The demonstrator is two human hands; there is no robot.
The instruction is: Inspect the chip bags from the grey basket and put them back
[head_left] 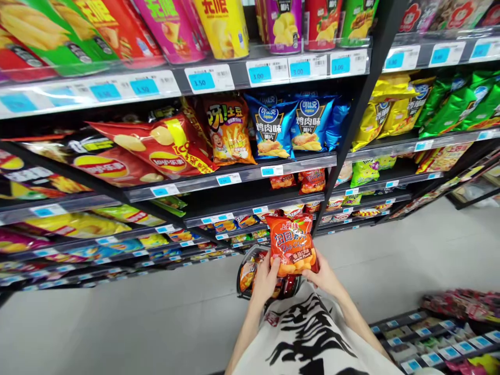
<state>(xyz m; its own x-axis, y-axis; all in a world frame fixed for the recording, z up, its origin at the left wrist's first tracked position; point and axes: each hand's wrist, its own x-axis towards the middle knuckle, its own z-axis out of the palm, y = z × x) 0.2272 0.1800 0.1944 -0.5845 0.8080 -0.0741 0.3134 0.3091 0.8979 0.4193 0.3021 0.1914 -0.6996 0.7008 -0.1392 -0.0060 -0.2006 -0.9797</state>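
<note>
I hold an orange-red snack bag [291, 245] upright in front of me with both hands. My left hand [264, 280] grips its lower left edge, fingers curled round it. My right hand [323, 275] grips the lower right corner. Just below the bag sits a dark shopping basket [250, 273] with red snack packets inside, partly hidden by my hands and the bag. More bags of the same orange-red kind [312, 179] lie on a shelf above.
Dark shelves [234, 179] full of crisp bags and blue price tags fill the left and top. A second shelf bay [410, 143] runs off to the right. Grey floor [390, 260] stretches between them. A low display [449, 338] of packets stands at the lower right.
</note>
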